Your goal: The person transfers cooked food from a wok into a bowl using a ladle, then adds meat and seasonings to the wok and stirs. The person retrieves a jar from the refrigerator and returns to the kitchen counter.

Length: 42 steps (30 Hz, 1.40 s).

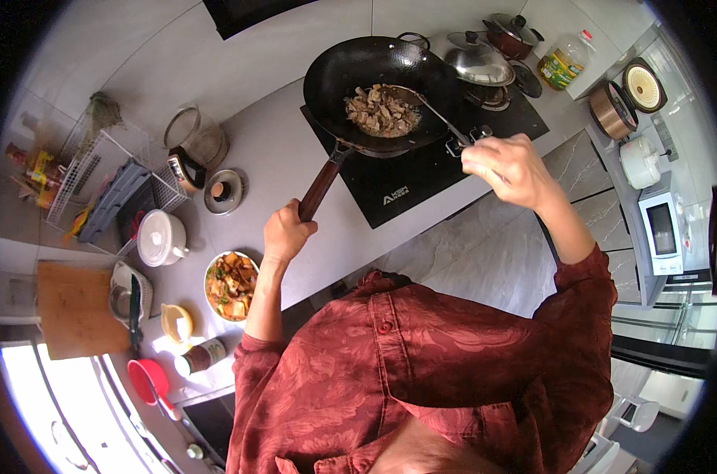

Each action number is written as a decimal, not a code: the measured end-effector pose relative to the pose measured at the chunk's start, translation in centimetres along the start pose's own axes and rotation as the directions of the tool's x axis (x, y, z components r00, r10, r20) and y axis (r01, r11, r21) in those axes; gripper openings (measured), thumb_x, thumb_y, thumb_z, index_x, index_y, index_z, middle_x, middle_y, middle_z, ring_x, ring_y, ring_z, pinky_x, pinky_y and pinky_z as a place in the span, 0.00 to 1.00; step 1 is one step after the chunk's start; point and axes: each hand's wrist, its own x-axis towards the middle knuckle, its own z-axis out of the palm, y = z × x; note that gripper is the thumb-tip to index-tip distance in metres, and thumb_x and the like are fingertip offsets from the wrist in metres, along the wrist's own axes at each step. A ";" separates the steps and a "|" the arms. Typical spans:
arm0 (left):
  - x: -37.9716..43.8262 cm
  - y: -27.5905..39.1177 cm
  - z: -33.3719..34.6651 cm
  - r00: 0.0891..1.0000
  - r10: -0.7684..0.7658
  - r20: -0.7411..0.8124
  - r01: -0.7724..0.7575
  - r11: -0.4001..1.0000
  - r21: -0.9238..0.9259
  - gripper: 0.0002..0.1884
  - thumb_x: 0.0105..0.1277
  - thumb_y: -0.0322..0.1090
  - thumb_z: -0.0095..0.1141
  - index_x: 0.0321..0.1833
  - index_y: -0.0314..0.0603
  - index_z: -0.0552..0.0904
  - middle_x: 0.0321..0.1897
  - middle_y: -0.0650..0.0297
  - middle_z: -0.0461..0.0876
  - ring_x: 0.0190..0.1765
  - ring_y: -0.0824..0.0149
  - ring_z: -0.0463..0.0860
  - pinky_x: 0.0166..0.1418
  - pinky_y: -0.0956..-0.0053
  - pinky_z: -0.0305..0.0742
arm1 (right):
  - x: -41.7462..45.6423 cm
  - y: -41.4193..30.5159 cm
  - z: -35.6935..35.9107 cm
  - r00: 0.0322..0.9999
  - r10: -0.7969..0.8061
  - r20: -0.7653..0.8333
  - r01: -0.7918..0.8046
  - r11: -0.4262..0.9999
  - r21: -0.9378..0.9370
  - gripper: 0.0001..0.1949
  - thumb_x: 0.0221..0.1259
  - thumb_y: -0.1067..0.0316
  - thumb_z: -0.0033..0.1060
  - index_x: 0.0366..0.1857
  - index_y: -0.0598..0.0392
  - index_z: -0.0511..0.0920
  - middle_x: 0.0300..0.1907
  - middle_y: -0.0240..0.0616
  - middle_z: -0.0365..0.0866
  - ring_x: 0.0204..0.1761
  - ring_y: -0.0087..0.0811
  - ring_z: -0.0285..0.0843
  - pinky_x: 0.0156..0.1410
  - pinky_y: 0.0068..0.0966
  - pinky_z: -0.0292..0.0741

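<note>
My left hand (pixel 288 232) grips the dark wooden handle (pixel 319 191) of a black wok (pixel 329 77) on the left part of a black glass cooktop (pixel 388 189). Chopped cooked meat pieces (pixel 385 112) lie in the bottom of the wok. A metal cooking spatula or ladle (pixel 444 118) reaches into the wok, its head resting at the meat's far right edge. My right hand (pixel 507 169) is closed around the handle end of this utensil, above the cooktop's front edge. The fingers hide most of its grip.
A domed steel lid (pixel 480 62) covers a pan on the right burner. An oil bottle (pixel 563 62) stands beyond it. Left of me are a bowl of cooked food (pixel 231 287), a glass lid (pixel 223 191), a white lidded container (pixel 160 237), a jar (pixel 201 357) and a wire rack (pixel 109 195).
</note>
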 end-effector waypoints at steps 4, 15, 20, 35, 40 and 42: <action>-0.1 0.3 -0.1 1.000 -0.030 0.003 0.030 1.000 0.001 0.18 0.46 0.41 0.61 0.36 0.36 0.77 0.29 0.47 0.82 0.38 0.46 0.82 0.42 0.57 0.75 | -0.6 -2.6 0.8 0.986 -0.143 0.088 0.145 0.989 -0.028 0.03 0.52 0.70 0.62 0.26 0.50 0.77 0.18 0.35 0.73 0.18 0.32 0.76 0.21 0.28 0.70; -0.3 0.3 0.5 0.999 -0.024 -0.034 0.025 1.000 0.017 0.18 0.46 0.41 0.62 0.36 0.36 0.77 0.29 0.47 0.82 0.38 0.46 0.82 0.42 0.58 0.75 | -1.0 1.1 3.6 0.998 -0.059 0.016 0.058 0.998 0.003 0.04 0.55 0.64 0.62 0.30 0.50 0.78 0.20 0.37 0.74 0.22 0.38 0.78 0.26 0.32 0.71; -0.4 0.3 0.4 0.998 -0.053 -0.038 0.052 0.999 -0.014 0.18 0.46 0.41 0.62 0.35 0.36 0.77 0.29 0.47 0.82 0.37 0.46 0.82 0.42 0.58 0.75 | 1.2 1.9 3.5 0.995 -0.080 -0.060 0.076 0.995 -0.066 0.05 0.55 0.64 0.62 0.29 0.51 0.77 0.20 0.38 0.75 0.22 0.39 0.77 0.25 0.33 0.71; -0.3 0.7 0.3 0.998 -0.048 -0.045 0.048 0.999 -0.006 0.17 0.46 0.41 0.63 0.35 0.37 0.79 0.28 0.48 0.82 0.37 0.47 0.82 0.42 0.59 0.75 | -2.0 -0.6 3.8 0.931 -0.210 0.298 0.253 0.961 -0.113 0.05 0.40 0.74 0.57 0.23 0.54 0.72 0.19 0.42 0.73 0.20 0.36 0.76 0.24 0.30 0.71; -0.1 0.7 0.3 0.998 -0.040 -0.057 0.040 0.999 0.012 0.17 0.45 0.41 0.63 0.34 0.37 0.79 0.27 0.49 0.82 0.36 0.48 0.82 0.42 0.59 0.75 | -1.5 0.7 4.9 0.955 -0.182 0.234 0.216 0.968 -0.127 0.05 0.42 0.73 0.57 0.25 0.54 0.74 0.18 0.41 0.72 0.20 0.38 0.77 0.24 0.31 0.71; -0.2 0.5 0.4 0.997 -0.050 -0.064 0.051 0.999 0.016 0.16 0.45 0.41 0.63 0.34 0.37 0.79 0.27 0.49 0.82 0.36 0.48 0.82 0.42 0.59 0.75 | -0.5 -0.1 4.0 0.980 -0.146 0.137 0.159 0.983 -0.088 0.04 0.44 0.72 0.58 0.26 0.53 0.75 0.18 0.40 0.73 0.20 0.37 0.77 0.24 0.31 0.72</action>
